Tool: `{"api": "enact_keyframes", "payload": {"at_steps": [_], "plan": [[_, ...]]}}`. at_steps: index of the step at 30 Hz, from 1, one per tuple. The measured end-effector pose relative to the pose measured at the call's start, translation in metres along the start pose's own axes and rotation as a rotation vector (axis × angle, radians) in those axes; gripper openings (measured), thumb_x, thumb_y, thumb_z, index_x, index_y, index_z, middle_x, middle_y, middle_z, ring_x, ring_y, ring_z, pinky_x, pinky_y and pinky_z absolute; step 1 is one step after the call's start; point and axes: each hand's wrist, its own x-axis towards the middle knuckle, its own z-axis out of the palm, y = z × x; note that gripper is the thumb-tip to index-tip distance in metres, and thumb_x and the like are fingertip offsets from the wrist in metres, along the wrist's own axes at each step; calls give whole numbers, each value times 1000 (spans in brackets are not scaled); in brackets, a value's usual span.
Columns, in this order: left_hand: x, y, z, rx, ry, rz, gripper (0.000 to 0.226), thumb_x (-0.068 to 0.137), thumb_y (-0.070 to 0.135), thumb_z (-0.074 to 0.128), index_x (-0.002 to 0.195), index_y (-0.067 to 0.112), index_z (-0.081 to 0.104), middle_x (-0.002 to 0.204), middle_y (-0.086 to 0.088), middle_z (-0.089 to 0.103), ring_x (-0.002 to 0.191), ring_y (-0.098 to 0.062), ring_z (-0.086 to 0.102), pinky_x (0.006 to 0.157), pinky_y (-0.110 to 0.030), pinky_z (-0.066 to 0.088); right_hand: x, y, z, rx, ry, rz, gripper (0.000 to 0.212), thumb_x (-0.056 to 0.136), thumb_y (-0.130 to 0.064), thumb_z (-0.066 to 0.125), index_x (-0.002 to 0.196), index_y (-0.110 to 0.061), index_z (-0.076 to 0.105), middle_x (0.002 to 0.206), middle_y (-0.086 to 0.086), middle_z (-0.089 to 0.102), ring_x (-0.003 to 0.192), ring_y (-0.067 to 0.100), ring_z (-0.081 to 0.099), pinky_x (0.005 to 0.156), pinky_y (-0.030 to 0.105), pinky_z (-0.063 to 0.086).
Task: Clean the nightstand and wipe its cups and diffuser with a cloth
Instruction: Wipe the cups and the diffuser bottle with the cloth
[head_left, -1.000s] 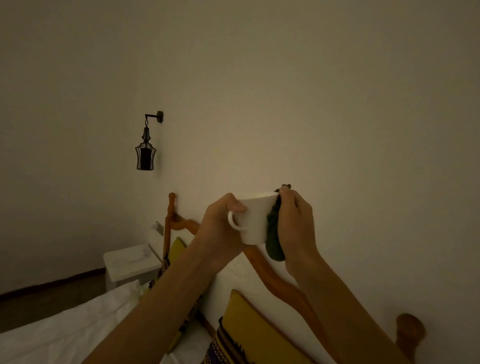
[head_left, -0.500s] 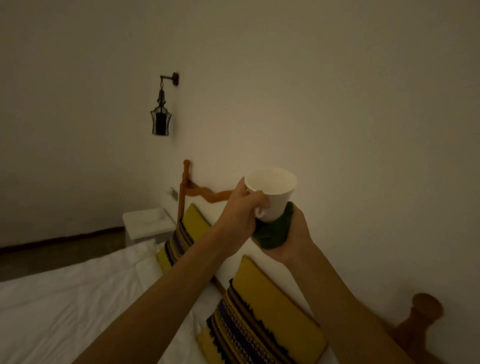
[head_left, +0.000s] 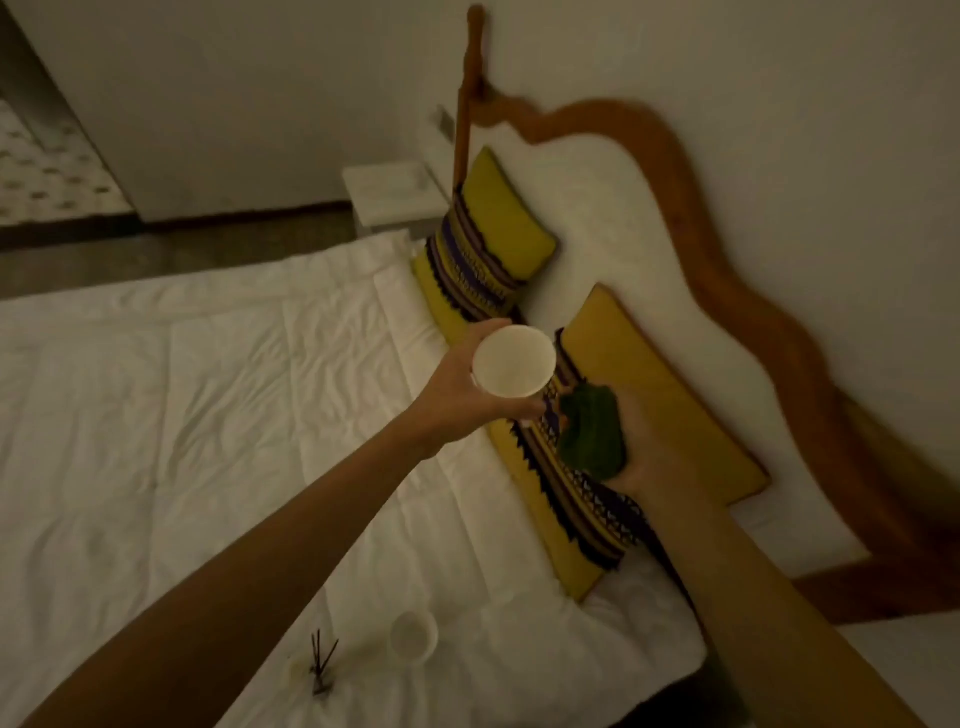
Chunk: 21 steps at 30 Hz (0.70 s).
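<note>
My left hand (head_left: 457, 387) grips a white cup (head_left: 511, 366) from the side, its open mouth facing up at me, held over the bed. To its right, apart from the cup, my right hand (head_left: 647, 449) holds a bunched dark green cloth (head_left: 592, 439) in its palm above a yellow pillow. A second white cup (head_left: 414, 636) stands on the white bedcover near the bottom of the view. Beside it stands a small diffuser (head_left: 318, 673) with dark reeds. The image is dim and a little blurred.
A white nightstand (head_left: 395, 195) stands at the far side of the bed beside the wooden headboard (head_left: 737, 291). Two yellow patterned pillows (head_left: 485, 244) lean against the headboard. The white bedcover (head_left: 208, 405) fills the left of the view.
My view has tilted down onto the bed. The cup has come off the cloth, and my hands have moved apart, the left keeping the cup and the right the cloth.
</note>
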Motion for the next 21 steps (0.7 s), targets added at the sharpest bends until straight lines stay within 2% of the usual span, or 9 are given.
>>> {"api": "enact_keyframes", "payload": {"at_steps": [3,8,10,14,17,21], "plan": [[-9,-69,8,122,27,-207,93,52,38,97,127,37,42,118,16,52,109,-6,57,82,-21,54,35,40,-26,-45,80,176,42,104,-36,37,78,-11,60,68,2,59,62,14,58,67,29,49],[-33,-185,41,326,-9,-464,95,48,48,95,119,32,33,112,12,50,101,-12,57,74,-20,46,97,105,-61,-35,148,340,32,103,-36,41,89,-12,56,85,4,59,77,15,57,84,28,48],[-47,-229,58,396,-27,-545,93,49,51,94,116,34,31,114,10,52,102,-14,57,74,-22,44,117,130,-75,-98,159,389,33,103,-36,41,88,-13,57,86,3,61,77,15,59,77,28,51],[-73,-306,84,531,-138,-626,96,51,53,91,121,28,30,123,1,55,104,-21,61,81,-34,53,150,174,-103,-207,186,504,33,99,-39,50,92,-10,64,80,9,68,69,20,63,66,31,54],[-89,-350,101,586,-208,-641,97,54,50,91,125,24,31,126,-1,54,105,-24,62,81,-34,53,168,202,-126,-282,210,566,36,97,-43,53,96,-9,66,77,8,72,65,19,66,63,29,56],[-101,-385,123,639,-334,-664,98,58,49,91,131,20,31,129,-4,53,107,-28,62,85,-42,57,181,231,-151,-311,241,599,35,96,-43,54,96,-11,68,81,8,73,69,20,67,68,32,56]]}}
